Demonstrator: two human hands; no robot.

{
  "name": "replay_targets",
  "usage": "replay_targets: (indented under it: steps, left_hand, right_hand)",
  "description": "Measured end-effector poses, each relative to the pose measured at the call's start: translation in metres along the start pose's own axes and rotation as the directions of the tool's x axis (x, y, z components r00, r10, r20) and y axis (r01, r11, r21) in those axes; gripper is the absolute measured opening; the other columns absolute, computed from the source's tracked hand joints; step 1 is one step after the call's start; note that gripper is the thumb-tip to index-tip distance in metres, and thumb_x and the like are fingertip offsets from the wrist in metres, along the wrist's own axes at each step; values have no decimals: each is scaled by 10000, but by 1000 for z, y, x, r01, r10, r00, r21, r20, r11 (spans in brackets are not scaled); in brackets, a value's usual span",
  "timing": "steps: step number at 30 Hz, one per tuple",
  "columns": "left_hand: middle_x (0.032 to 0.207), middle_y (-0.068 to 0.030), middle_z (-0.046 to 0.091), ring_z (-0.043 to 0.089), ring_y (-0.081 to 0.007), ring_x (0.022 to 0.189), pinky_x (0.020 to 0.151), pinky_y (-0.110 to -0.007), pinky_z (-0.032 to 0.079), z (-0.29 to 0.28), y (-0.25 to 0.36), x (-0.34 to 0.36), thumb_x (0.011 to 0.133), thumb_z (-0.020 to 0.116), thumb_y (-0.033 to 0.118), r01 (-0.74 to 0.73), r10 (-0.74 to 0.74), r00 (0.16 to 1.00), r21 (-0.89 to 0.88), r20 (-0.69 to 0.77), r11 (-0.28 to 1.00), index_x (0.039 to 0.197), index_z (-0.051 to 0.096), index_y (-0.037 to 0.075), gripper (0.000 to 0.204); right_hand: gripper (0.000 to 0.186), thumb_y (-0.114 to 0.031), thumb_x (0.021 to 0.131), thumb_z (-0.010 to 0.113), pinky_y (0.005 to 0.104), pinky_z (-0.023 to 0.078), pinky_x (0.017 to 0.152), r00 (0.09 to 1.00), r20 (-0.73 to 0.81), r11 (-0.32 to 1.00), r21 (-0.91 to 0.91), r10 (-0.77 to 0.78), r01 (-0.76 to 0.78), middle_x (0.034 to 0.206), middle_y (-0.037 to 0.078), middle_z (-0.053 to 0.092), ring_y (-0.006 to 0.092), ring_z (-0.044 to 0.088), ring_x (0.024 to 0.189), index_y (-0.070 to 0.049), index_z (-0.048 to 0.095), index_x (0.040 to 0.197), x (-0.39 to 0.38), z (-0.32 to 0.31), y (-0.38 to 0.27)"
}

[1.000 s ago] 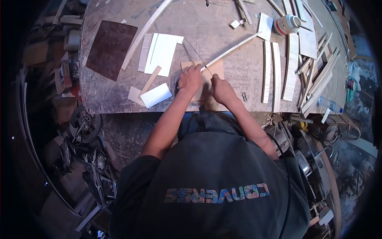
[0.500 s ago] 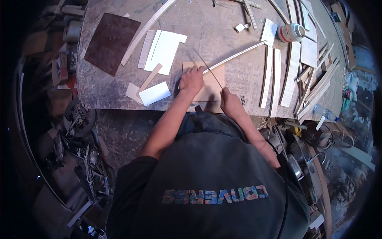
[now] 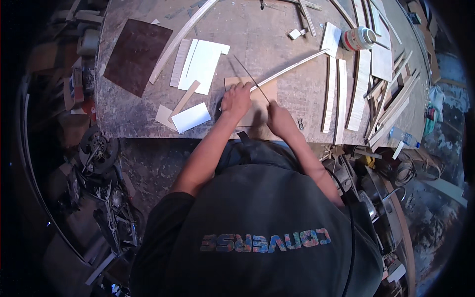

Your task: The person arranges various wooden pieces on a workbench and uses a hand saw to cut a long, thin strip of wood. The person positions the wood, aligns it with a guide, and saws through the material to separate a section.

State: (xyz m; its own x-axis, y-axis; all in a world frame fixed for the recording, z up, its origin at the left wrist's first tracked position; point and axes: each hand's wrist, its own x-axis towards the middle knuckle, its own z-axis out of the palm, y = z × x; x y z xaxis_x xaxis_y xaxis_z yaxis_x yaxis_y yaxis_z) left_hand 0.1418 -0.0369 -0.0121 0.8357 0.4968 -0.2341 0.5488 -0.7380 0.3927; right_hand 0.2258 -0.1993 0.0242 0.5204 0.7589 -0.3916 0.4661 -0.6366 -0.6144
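My right hand [image 3: 282, 121] is closed round the near end of a saw [image 3: 253, 78], its thin dark blade seen edge-on. The blade slants away to the left and crosses a long pale wooden strip [image 3: 293, 68] just right of my left hand [image 3: 237, 100]. That hand is closed over the strip's near end and presses it down on a square brown board [image 3: 258, 111] by the bench's front edge. From there the strip runs to the upper right, its far end by a white piece. The saw's handle is hidden in my fist.
On the worn workbench [image 3: 143, 116], a dark brown sheet [image 3: 137, 57] and white pieces [image 3: 202, 64] lie left. To the right are a can [image 3: 357, 38], wooden slats [image 3: 341, 99], a stack of strips [image 3: 393, 106] and a plastic bottle [image 3: 403, 137]. A motorcycle [image 3: 111, 198] stands below left.
My right hand has pushed a little away and to the left, and the saw blade has slid forward across the strip. My left hand stays on the strip.
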Motion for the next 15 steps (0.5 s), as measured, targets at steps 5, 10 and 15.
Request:
replay_targets:
  steps: [5, 10, 15]
  left_hand:
    - [1005, -145, 666, 651, -360, 1000, 822, -507, 553, 3, -3, 1, 860, 612, 147, 1, -1, 1000, -3, -11, 1000, 1056, 627, 83, 206]
    - [1012, -147, 657, 646, -354, 1009, 834, -504, 546, 4, 0, 1, 859, 618, 143, 29, -28, 999, -16, 16, 999, 1048, 620, 80, 199]
    - [1020, -153, 665, 668, -343, 1012, 809, -466, 581, -3, 3, -6, 837, 614, 84, -11, 11, 1000, 15, -2, 1000, 1054, 618, 86, 217]
  right_hand:
    - [208, -146, 956, 504, 604, 508, 732, 1000, 11, 1000, -2, 5, -5, 792, 361, 639, 531, 645, 793, 47, 523, 1033, 2, 3, 0]
    - [190, -134, 958, 498, 616, 503, 730, 998, 43, 999, 23, 37, -38, 770, 360, 634, 536, 642, 782, 48, 511, 1012, -17, -8, -8]
    - [166, -107, 945, 495, 607, 507, 713, 1000, -11, 1000, 20, -3, 3, 779, 363, 632, 536, 639, 787, 47, 508, 1005, 11, 11, -4]
